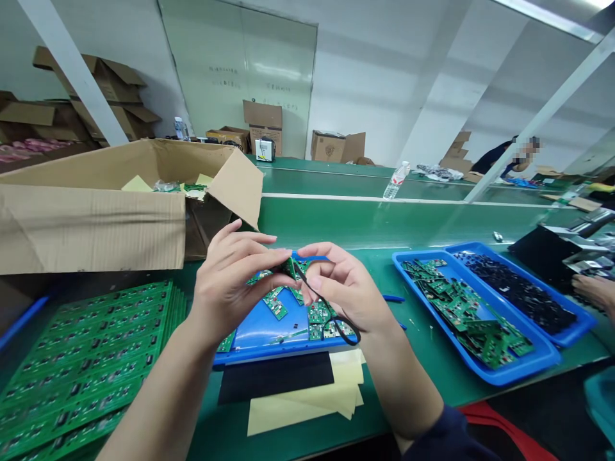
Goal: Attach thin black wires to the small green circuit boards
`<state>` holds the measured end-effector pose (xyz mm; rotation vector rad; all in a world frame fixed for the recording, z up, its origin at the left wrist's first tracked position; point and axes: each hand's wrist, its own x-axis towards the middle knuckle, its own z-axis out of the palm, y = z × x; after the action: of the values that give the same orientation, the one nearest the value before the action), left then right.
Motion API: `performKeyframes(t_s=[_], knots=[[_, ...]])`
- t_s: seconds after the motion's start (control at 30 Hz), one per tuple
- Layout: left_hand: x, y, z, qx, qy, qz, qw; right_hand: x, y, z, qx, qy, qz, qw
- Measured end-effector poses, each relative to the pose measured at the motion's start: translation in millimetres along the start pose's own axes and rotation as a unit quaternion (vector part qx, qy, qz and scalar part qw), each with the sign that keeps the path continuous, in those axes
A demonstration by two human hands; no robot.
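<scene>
Above a blue tray point(250, 330) of circuit boards, my two hands come together. My left hand point(230, 278) is closed, pinching a small green circuit board point(291, 266) between thumb and fingers. Between the thumb and fingers of my right hand point(350, 288) is a thin black cord point(323, 296), which runs from the board and ends in a loop below the hand. Whether the cord is fixed to the board, I cannot tell. Several loose boards lie in the tray under my hands. Yellow paper strips point(293, 413) and a black sheet point(276, 378) lie before the tray.
Stacked green board panels point(96, 358) lie left, below a large cardboard box point(91, 224). To the right are a blue tray of boards point(500, 378) and another of black parts point(583, 326). Another person's hand point(596, 291) is at far right. A bottle point(396, 180) stands behind.
</scene>
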<state>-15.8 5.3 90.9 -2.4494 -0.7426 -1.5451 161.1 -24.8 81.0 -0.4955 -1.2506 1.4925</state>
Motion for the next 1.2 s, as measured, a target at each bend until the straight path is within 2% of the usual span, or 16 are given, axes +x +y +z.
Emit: performKeyframes(t_s=[0.13, 0.37, 0.53, 0.77, 0.97, 1.1, 1.2], knots=[[-0.1, 0.6, 1.2, -0.001, 0.011, 0.011, 1.0, 2.7, 3.6, 0.5, 0.016, -0.005, 0.009, 1.0], [0.4, -1.7, 0.4, -0.046, -0.007, 0.02, 0.999, 6.6, 6.6, -1.5, 0.042, -0.024, 0.059, 0.997], [0.7, -2.8, 0.9, -0.061, -0.011, -0.011, 0.998, 3.4, 2.3, 0.0, 0.035, -0.041, 0.083, 0.995], [1.1, -0.7, 1.1, -0.091, -0.017, -0.044, 0.995, 6.0, 6.8, -1.8, 0.042, -0.042, 0.076, 0.995], [2.3, 4.1, -1.5, -0.168, -0.037, -0.066, 0.983, 8.3, 12.0, -4.8, -0.015, -0.039, 0.039, 0.998], [0.1, 7.3, 1.2, -0.193, -0.008, -0.097, 0.976, 4.3, 11.2, -2.2, -0.095, 0.02, -0.045, 0.994], [-1.1, 9.4, 3.8, -0.201, 0.006, -0.136, 0.97, 1.8, 9.7, -2.1, -0.156, 0.064, -0.062, 0.984]])
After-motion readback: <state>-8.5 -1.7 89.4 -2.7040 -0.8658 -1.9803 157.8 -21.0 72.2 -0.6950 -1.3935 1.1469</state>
